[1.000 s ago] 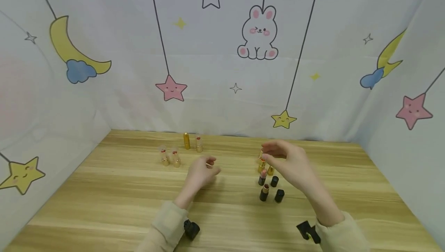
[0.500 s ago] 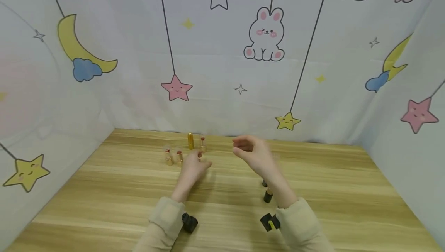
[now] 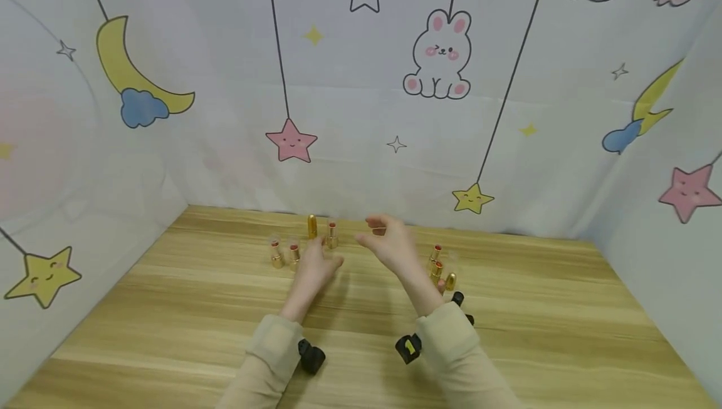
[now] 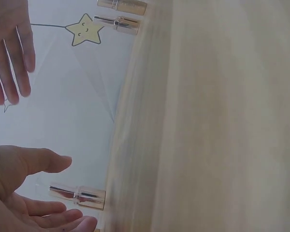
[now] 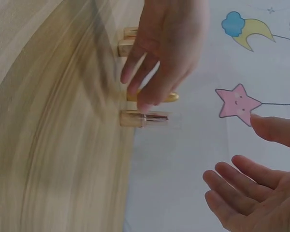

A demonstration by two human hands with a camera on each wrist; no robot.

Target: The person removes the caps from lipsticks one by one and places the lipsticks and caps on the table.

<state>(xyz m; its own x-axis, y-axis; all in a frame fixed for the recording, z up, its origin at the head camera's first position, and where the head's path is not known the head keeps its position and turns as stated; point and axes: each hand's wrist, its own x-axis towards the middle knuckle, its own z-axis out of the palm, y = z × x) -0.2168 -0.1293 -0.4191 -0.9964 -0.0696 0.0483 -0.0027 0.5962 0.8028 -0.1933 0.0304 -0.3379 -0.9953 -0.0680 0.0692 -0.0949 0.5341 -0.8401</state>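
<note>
My left hand reaches in at the back left, its fingertips in front of a closed gold lipstick tube. A lipstick with a clear cap and rose-gold base stands upright just right of that tube. In the left wrist view this lipstick shows between the spread thumb and fingers, none of them curled round it. Partly hidden by the left fingers in the right wrist view is the gold tube. My right hand hovers to the right, thumb and fingers apart, holding nothing.
Two more clear-capped lipsticks stand left of the left hand. Beyond the right forearm are uncapped lipsticks, a gold cap and a black cap. A printed white curtain borders the wooden table.
My right hand has moved left from above the right-hand lipsticks to near the back middle. The left hand has moved slightly left and farther back, to the gold tube.
</note>
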